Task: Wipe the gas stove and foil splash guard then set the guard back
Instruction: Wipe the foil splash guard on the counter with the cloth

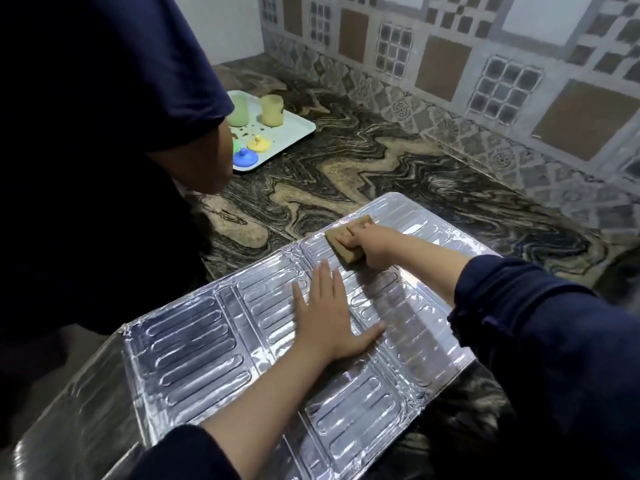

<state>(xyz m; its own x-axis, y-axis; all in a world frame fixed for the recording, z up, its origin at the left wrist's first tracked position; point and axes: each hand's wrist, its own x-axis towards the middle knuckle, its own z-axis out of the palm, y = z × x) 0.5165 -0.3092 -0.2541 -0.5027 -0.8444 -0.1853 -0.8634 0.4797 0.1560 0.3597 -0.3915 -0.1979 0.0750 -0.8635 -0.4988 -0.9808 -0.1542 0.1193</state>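
The silver foil splash guard (207, 348) lies flat on the marbled counter, its ribbed panels facing up. My left hand (329, 320) presses flat on its middle panel, fingers straight and spread. My right hand (370, 245) grips a tan sponge (346, 239) and holds it against the guard's far panel, near the fold. The gas stove is not in view.
Another person in a dark blue shirt (104, 133) leans in at the left, close to the guard's left end. A pale tray (294, 128) with two cups and coloured lids sits at the back left. A patterned tile wall (485, 64) borders the dark marbled counter (363, 161).
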